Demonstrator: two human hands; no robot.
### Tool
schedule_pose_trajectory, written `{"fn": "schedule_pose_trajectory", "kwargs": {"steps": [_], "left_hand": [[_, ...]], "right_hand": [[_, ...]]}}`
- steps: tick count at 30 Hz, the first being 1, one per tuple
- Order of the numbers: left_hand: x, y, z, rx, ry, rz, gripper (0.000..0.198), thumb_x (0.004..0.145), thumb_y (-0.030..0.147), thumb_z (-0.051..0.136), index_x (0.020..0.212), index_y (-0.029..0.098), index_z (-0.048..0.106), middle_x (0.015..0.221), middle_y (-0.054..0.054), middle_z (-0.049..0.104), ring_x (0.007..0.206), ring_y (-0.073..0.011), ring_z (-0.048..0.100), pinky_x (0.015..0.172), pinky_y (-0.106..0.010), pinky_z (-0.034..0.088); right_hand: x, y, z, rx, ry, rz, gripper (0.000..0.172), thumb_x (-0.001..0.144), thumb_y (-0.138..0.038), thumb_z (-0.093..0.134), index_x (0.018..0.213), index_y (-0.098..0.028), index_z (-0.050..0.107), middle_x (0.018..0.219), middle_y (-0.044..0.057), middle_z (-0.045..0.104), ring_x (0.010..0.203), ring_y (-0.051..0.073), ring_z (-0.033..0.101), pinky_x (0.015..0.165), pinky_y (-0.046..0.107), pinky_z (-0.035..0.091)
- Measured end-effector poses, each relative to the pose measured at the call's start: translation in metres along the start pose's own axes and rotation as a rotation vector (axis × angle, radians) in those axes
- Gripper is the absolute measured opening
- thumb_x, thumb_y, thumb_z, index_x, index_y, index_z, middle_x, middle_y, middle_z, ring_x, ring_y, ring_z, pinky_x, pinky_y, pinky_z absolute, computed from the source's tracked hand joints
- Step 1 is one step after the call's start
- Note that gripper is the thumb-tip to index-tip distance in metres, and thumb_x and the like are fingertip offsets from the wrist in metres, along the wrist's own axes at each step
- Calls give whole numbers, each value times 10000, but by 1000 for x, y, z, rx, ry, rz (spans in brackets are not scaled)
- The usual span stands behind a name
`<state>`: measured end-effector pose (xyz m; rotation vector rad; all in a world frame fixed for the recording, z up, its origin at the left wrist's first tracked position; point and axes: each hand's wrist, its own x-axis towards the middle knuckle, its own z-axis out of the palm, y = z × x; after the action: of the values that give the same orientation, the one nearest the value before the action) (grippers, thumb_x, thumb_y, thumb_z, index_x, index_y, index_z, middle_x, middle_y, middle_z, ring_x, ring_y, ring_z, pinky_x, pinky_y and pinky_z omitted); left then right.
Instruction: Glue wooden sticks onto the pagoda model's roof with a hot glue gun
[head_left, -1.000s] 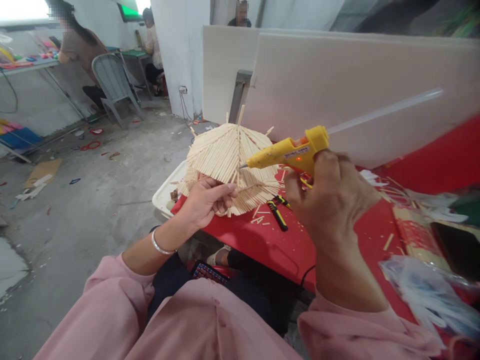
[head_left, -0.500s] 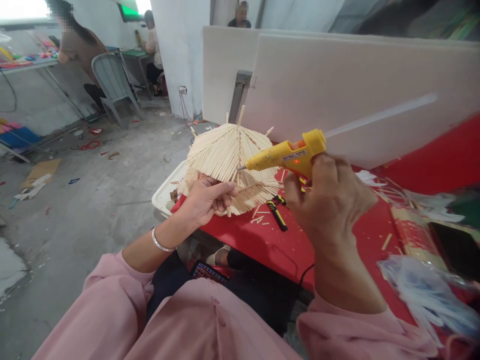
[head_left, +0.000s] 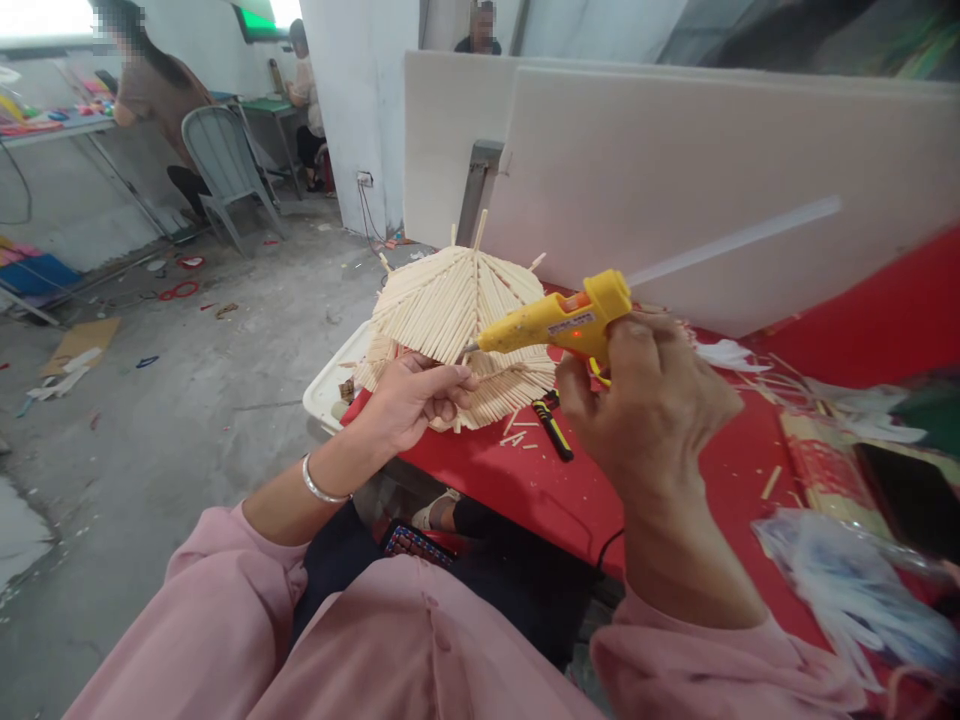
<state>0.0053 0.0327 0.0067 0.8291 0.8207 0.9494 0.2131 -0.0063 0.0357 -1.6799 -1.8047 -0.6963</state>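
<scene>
My right hand [head_left: 652, 400] is wrapped round a yellow hot glue gun [head_left: 555, 322], whose clear glue stick [head_left: 739, 237] juts out at the back. The gun's metal nozzle points left, at the lower edge of a model roof made of thin wooden sticks [head_left: 442, 305]. Closed at that same edge is my left hand [head_left: 427, 393], thumb against bent fingers. What it pinches is mostly hidden; it rests at the stick model. A lower tier of sticks [head_left: 510, 388] shows beneath the upper one.
Black-and-yellow cutters [head_left: 553, 428] lie on the red table [head_left: 517, 490] among stick offcuts. A white tray [head_left: 321, 400] stands left of the model. At the right are a phone [head_left: 911, 490] and plastic bags [head_left: 847, 590]. White boards [head_left: 675, 180] lean behind. Other people sit farther back.
My right hand has moved the glue gun slightly left and down, bringing its nozzle nearer my left fingertips. My left hand and the stick model have stayed almost still.
</scene>
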Motion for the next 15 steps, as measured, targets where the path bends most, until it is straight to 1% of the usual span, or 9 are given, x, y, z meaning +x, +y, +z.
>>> {"fn": "schedule_pose_trajectory", "kwargs": {"steps": [3, 6, 11, 15], "left_hand": [[0, 1, -1, -3, -26, -2, 97, 657, 181, 735, 675, 86, 734, 557, -64, 696, 371, -56, 530, 384, -162, 392], [0, 1, -3, -9, -33, 4, 129, 623, 158, 683, 688, 69, 749, 577, -85, 708, 381, -69, 544, 380, -169, 397], [2, 1, -4, 2, -29, -1, 143, 605, 142, 633, 668, 74, 741, 592, -94, 711, 384, -69, 534, 391, -173, 400], [2, 1, -4, 6, -33, -1, 123, 595, 140, 614, 626, 82, 718, 597, -103, 709, 395, -73, 534, 390, -175, 397]], "right_hand": [[-2, 0, -1, -12, 3, -24, 349, 875, -299, 530, 1198, -231, 642, 1050, 133, 690, 790, 247, 621, 611, 353, 380], [-2, 1, 0, -34, 3, -43, 335, 869, -303, 531, 1172, -222, 649, 1025, 128, 684, 784, 242, 611, 601, 342, 365], [-2, 1, 1, -13, -17, -36, 355, 829, -287, 555, 1163, -212, 652, 1011, 133, 676, 804, 261, 605, 600, 340, 363], [-3, 1, -1, -10, -24, -49, 323, 832, -288, 554, 1131, -221, 655, 986, 116, 677, 784, 244, 597, 603, 337, 348]]}}
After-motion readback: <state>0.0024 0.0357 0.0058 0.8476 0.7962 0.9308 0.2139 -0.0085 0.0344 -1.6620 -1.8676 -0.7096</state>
